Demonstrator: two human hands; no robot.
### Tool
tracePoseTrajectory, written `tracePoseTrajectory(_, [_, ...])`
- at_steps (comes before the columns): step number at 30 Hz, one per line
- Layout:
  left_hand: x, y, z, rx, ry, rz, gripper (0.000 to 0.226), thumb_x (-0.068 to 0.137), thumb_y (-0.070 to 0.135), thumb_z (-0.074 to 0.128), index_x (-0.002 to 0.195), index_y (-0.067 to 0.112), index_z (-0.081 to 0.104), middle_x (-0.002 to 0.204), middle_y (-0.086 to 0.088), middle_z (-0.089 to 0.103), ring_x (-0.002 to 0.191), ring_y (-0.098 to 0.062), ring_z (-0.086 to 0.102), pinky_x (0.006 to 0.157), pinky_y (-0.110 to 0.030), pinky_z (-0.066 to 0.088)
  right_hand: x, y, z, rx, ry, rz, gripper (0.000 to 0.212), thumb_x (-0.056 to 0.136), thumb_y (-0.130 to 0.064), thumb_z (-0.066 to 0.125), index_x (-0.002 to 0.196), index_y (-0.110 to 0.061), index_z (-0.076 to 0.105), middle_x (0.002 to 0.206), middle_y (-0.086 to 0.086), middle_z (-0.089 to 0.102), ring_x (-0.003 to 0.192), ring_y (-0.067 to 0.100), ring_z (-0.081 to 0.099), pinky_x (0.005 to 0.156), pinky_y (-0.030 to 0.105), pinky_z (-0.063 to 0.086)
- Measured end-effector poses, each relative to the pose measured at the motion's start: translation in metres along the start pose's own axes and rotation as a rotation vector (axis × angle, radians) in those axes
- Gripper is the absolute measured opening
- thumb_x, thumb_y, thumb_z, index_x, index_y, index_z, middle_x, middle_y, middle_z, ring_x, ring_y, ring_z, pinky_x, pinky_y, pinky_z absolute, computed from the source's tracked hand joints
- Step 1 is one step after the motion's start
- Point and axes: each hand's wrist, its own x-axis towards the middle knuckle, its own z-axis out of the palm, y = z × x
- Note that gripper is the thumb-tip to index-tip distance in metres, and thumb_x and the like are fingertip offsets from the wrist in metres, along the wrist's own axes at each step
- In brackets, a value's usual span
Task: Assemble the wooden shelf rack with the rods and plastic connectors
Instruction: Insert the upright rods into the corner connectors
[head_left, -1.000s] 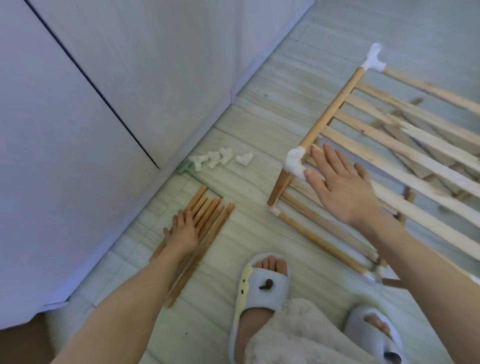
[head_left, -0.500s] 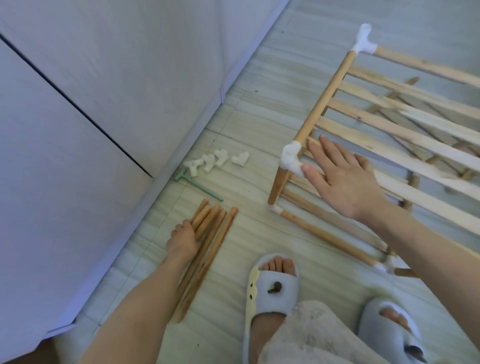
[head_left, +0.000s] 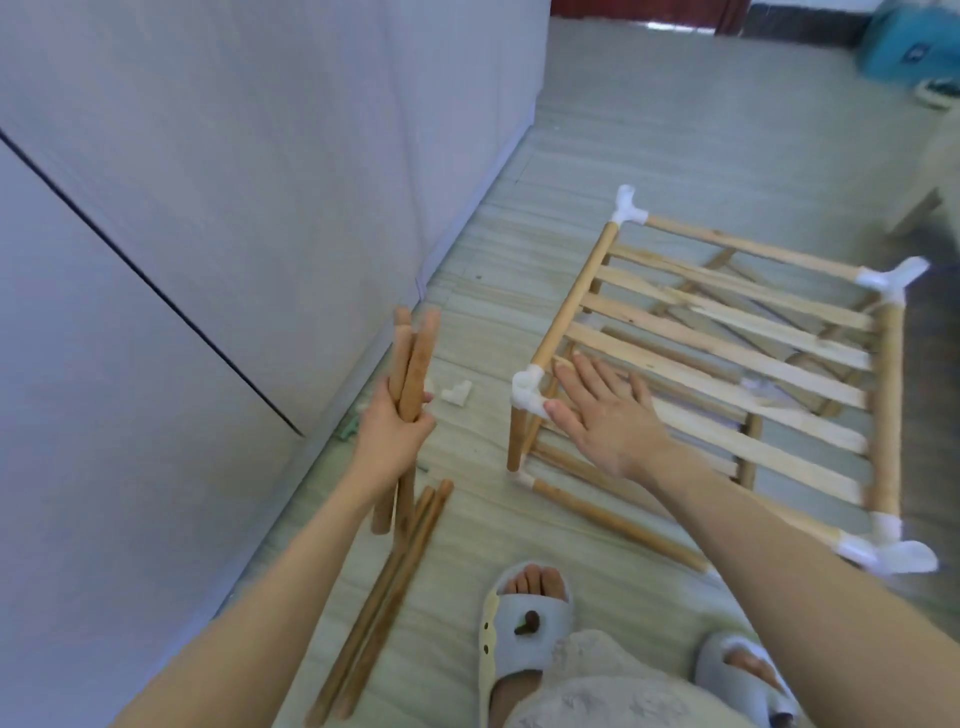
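The left hand (head_left: 392, 434) is raised above the floor (head_left: 649, 130) with its fingers (head_left: 423, 399) curled tight around a small bundle of wooden rods (head_left: 413, 364), which stands nearly upright, the upper ends pointing toward the white cabinet wall (head_left: 234, 182) and the lower ends sticking out below the wrist. More loose rods (head_left: 384, 597) lie side by side on the floor directly beneath that forearm, running toward the near edge of the view. The right hand (head_left: 605, 415) lies flat on the slatted top of the partly built shelf rack (head_left: 727, 353), fingers straight and spread apart, holding nothing; its thumb touches the white plastic corner connector (head_left: 527, 392) at the rack's nearest left corner. The rack stands on the floor to the right of the rods, its round wooden rails joined at the other visible corners by more white connectors, including one at the far left corner (head_left: 628, 208). A spare white connector (head_left: 457, 392) lies on the floor between the raised bundle and the rack, near the foot of the cabinet wall. A small green object (head_left: 347, 430), partly hidden by the left hand, lies against the wall's base. Two feet in pale slippers (head_left: 524, 639) stand at the near edge.
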Motion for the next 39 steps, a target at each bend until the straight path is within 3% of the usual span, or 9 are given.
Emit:
tracePoseTrajectory(4, [-0.014, 0.076, -0.002, -0.315, -0.063, 0.064, 0.04, 0.066, 0.006, 0.065, 0.096, 0.03, 0.054, 0.097, 0.009, 0.07, 0.081, -0.018, 0.066, 0.075, -0.032, 0.053, -0.013, 0.003, -0.019, -0.021, -0.146, -0.053, 0.066, 0.093, -0.063, 0.014, 0.149, -0.033, -0.003, 0.158, -0.006, -0.012, 0.146, 0.015, -0.008, 0.118, 0.045, -0.001])
tracePoseTrajectory(8, [-0.042, 0.113, 0.004, -0.429, -0.137, 0.116, 0.046, 0.076, -0.008, 0.06, 0.103, 0.029, 0.054, 0.101, 0.002, 0.069, 0.076, -0.018, 0.065, 0.079, -0.037, 0.054, -0.042, 0.003, -0.045, 0.011, -0.324, -0.046, 0.066, 0.094, -0.061, 0.027, 0.15, -0.035, 0.004, 0.158, -0.005, -0.009, 0.146, 0.017, -0.006, 0.117, 0.045, 0.001])
tracePoseTrajectory(12, [-0.066, 0.146, 0.006, -0.478, -0.21, 0.153, 0.046, 0.083, -0.009, 0.056, 0.12, 0.017, 0.051, 0.108, 0.0, 0.068, 0.074, -0.015, 0.067, 0.081, -0.035, 0.054, -0.063, -0.006, -0.09, 0.223, -0.511, 0.027, 0.055, 0.094, -0.042, 0.046, 0.145, -0.024, 0.034, 0.155, 0.0, 0.025, 0.141, 0.023, 0.024, 0.114, 0.041, 0.022])
tracePoseTrajectory(16, [-0.082, 0.192, 0.009, -0.709, -0.285, 0.165, 0.036, 0.084, -0.011, 0.053, 0.105, 0.019, 0.056, 0.117, 0.002, 0.064, 0.08, -0.02, 0.068, 0.074, -0.028, 0.057, -0.093, -0.012, -0.132, 0.641, -0.518, -0.059, 0.052, 0.093, -0.029, 0.054, 0.142, -0.022, 0.037, 0.137, -0.009, 0.048, 0.13, 0.013, 0.042, 0.099, 0.033, 0.042])
tracePoseTrajectory(19, [-0.091, 0.22, 0.023, -0.737, -0.338, 0.227, 0.035, 0.087, -0.011, 0.049, 0.115, 0.009, 0.049, 0.114, 0.002, 0.064, 0.076, -0.016, 0.071, 0.072, -0.028, 0.057, -0.121, -0.007, -0.141, 0.796, -0.348, -0.129, 0.028, 0.094, -0.021, 0.054, 0.122, -0.02, 0.056, 0.096, -0.009, 0.065, 0.098, 0.008, 0.06, 0.082, 0.024, 0.05])
tracePoseTrajectory(22, [-0.103, 0.235, 0.043, -0.652, -0.381, 0.303, 0.031, 0.088, -0.012, 0.047, 0.113, 0.006, 0.05, 0.113, -0.002, 0.065, 0.076, -0.017, 0.071, 0.073, -0.032, 0.058, -0.144, 0.007, -0.136, 0.94, -0.214, -0.108, 0.022, 0.091, -0.011, 0.058, 0.112, -0.005, 0.062, 0.09, 0.0, 0.064, 0.08, 0.008, 0.061, 0.07, 0.02, 0.053])
tracePoseTrajectory(26, [-0.112, 0.24, 0.069, -0.578, -0.391, 0.324, 0.025, 0.087, -0.008, 0.051, 0.107, 0.007, 0.051, 0.105, 0.0, 0.069, 0.074, -0.02, 0.071, 0.061, -0.029, 0.057, -0.167, 0.037, -0.13, 1.006, -0.121, -0.043, 0.011, 0.089, -0.008, 0.061, 0.099, -0.006, 0.066, 0.077, -0.001, 0.063, 0.063, 0.004, 0.061, 0.061, 0.015, 0.052])
tracePoseTrajectory(33, [-0.124, 0.258, 0.119, -0.668, -0.186, 0.239, 0.027, 0.087, -0.006, 0.055, 0.087, 0.018, 0.043, 0.077, -0.007, 0.061, 0.05, -0.01, 0.062, 0.052, -0.022, 0.054, -0.202, 0.13, -0.127, 0.866, 0.487, 0.25, 0.007, 0.089, -0.008, 0.061, 0.089, -0.001, 0.059, 0.088, 0.021, 0.068, 0.071, 0.023, 0.066, 0.063, 0.023, 0.057])
tracePoseTrajectory(39, [-0.142, 0.264, 0.136, -0.565, -0.218, 0.391, 0.02, 0.089, 0.008, 0.06, 0.091, 0.024, 0.047, 0.084, -0.001, 0.068, 0.072, -0.014, 0.069, 0.071, -0.029, 0.056, -0.216, 0.194, -0.105, 0.804, 0.707, 0.511, 0.009, 0.088, -0.015, 0.062, 0.087, -0.01, 0.055, 0.081, 0.006, 0.067, 0.078, 0.022, 0.067, 0.077, 0.034, 0.055])
